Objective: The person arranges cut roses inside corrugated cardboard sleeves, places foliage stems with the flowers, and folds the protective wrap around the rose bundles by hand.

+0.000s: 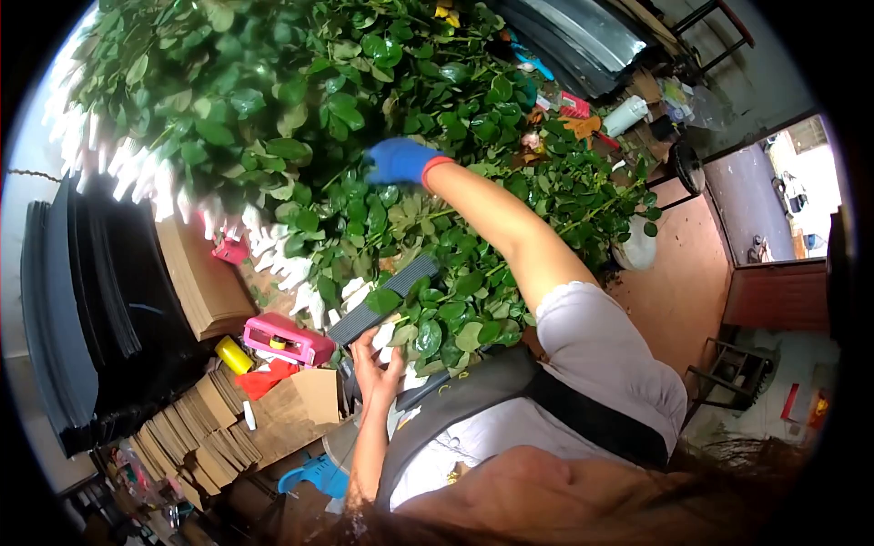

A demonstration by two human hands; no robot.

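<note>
My right hand (398, 162), in a blue glove with a red cuff, reaches into a large heap of green leafy stems (337, 109). Leaves and blur hide its fingertips, so its grip is unclear. Lower down, my bare left hand (375, 369) has its thumb and fingers around a white-covered stem end (383, 338). Beside those fingers a grey ribbed strip (384, 300) slants across the leaves. Many white-covered ends (155, 177) line the heap's left side.
A pink holder (289, 339), a yellow roll (234, 355) and red cloth (266, 378) lie at lower left, near cardboard pieces (196, 423). Black sheets (114, 300) stand at far left. A white bottle (625, 116) lies among clutter at upper right, left of a doorway (783, 191).
</note>
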